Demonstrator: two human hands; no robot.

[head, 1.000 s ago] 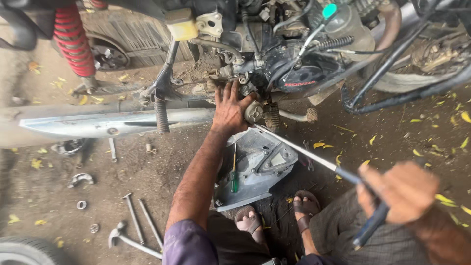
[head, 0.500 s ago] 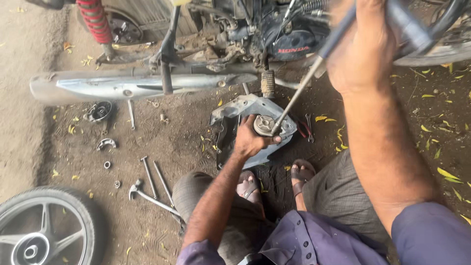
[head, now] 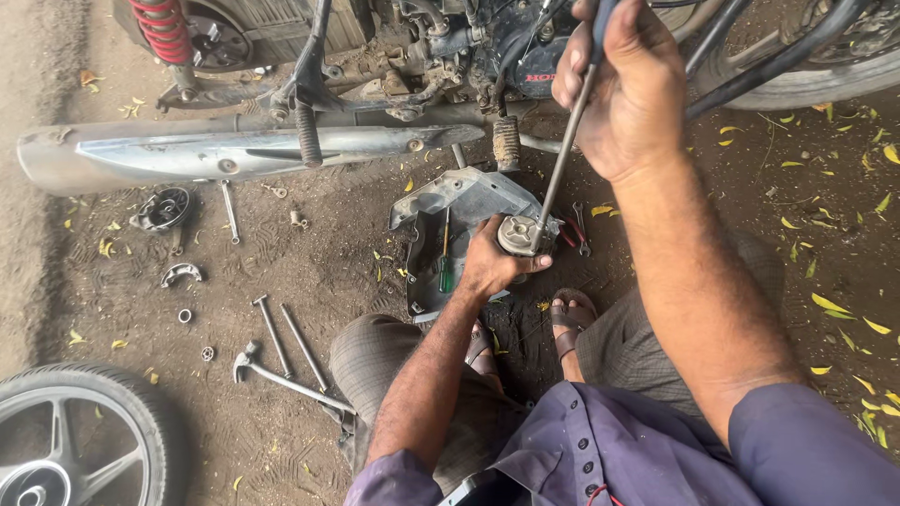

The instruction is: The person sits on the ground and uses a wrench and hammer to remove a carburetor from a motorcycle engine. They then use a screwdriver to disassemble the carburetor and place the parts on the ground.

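Head view: outdoor dirt ground [head: 309, 281], packed brown soil w/ tread marks and yellow leaves scattered, densest toward the right edge. A paler strip of ground runs down the left edge. Along the top edge stands a motorcycle [head: 450, 56] w/ a red shock spring [head: 164, 28] at the top left corner and a long chrome exhaust pipe [head: 234, 150] lying across the upper left. A loose wheel [head: 66, 440] sits in the bottom left corner.

Left hand [head: 492, 267] is closed around a small round metal part [head: 518, 234], holding it just above a grey engine cover [head: 459, 201] that rests on the dirt near the middle. A green-handled screwdriver [head: 446, 272] lies in that cover. Right hand [head: 633, 84] is fisted high up near the top edge, gripping the handle of a long-shaft tool [head: 562, 159]; shaft slants down, tip meets the round part. Red-handled pliers [head: 574, 234] lie on the dirt just right of the part.

Left of middle: long bolts [head: 286, 337], a wrench [head: 281, 379], small rings and brackets strewn on the soil. Sandalled feet [head: 567, 319] of the squatting person sit below the cover.
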